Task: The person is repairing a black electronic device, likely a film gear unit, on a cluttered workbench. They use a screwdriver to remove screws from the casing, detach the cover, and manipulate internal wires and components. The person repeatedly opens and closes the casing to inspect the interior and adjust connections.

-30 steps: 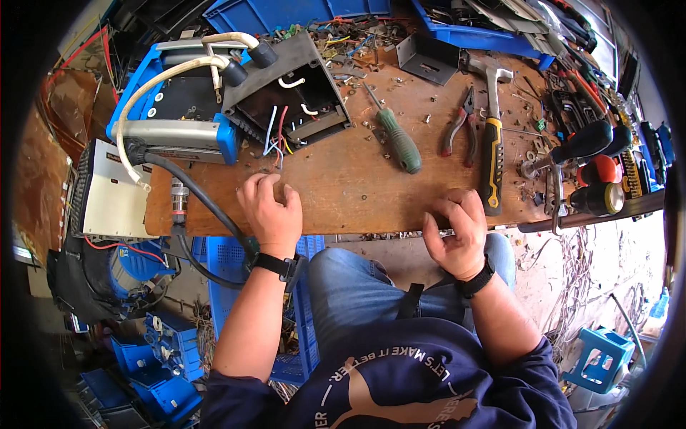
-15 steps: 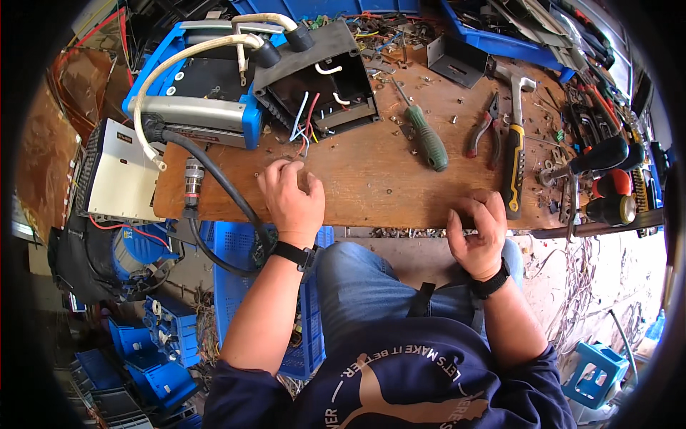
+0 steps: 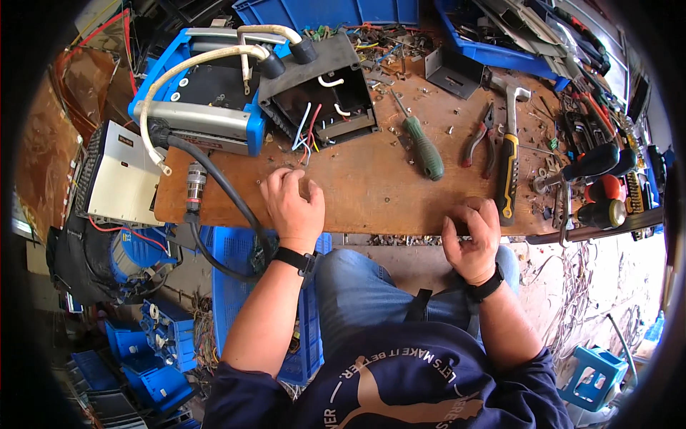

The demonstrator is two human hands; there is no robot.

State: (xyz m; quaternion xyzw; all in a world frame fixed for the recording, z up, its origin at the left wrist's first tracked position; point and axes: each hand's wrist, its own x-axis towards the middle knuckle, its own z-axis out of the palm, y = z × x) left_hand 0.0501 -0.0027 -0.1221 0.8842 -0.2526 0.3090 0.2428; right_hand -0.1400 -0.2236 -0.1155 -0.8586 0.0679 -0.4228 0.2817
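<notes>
My left hand (image 3: 293, 204) rests on the wooden bench (image 3: 371, 207) near its front edge, fingers loosely bent, holding nothing. Just beyond it are loose coloured wires (image 3: 306, 139) from a dark open metal box (image 3: 321, 61) with two pale thick cables. A black cable (image 3: 229, 191) runs left of that hand. My right hand (image 3: 471, 236) rests at the edge, fingers curled but apart and empty. Nearby lie a yellow-black hammer (image 3: 509, 179), pliers (image 3: 484, 136) and a green screwdriver (image 3: 425, 154).
A blue-framed unit (image 3: 193, 114) and a cream case (image 3: 121, 171) sit at left. Several tools (image 3: 593, 179) crowd the right side. Scraps and blue bins (image 3: 321, 11) line the back. A blue crate (image 3: 229, 314) is below the bench, a blue stool (image 3: 593, 379) at lower right.
The whole view has shifted, so bench and hands appear farther right than a second ago. Both hands keep nearly the same pose and place on the bench edge.
</notes>
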